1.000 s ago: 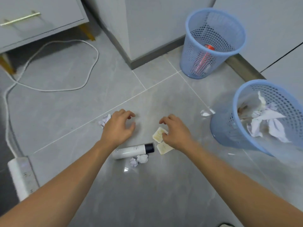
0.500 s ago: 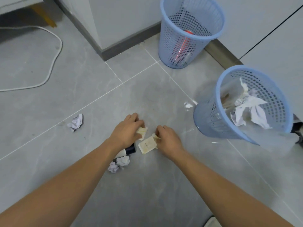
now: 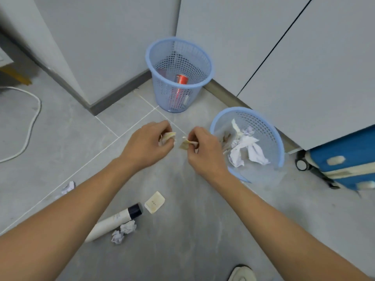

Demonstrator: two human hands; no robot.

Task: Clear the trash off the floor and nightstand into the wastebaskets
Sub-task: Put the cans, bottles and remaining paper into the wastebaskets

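2 scraps lifted, 1 in each hand

My left hand (image 3: 149, 148) and right hand (image 3: 204, 153) each pinch 1 crumpled beige paper scrap (image 3: 168, 136) beside the nearer of 2 blue mesh plastic wastebaskets (image 3: 277, 138).

I'm pinching a crumpled tan wrapper (image 3: 167, 136) in my left fingers (image 3: 170, 141) and another tan scrap (image 3: 185, 144) in my right fingers (image 3: 193, 138), both lifted off the floor. A flat cream packet (image 3: 154, 202) is lying below them, just beside the dark cap of a white tube (image 3: 113, 223) lying on its side. A paper wad (image 3: 124, 232) is touching the tube; another wad (image 3: 68, 187) is sitting well to the left. The far basket (image 3: 178, 75) is standing upright, holding a red can (image 3: 182, 80). The near basket (image 3: 248, 142) is tilting toward me, holding white crumpled paper (image 3: 246, 148).
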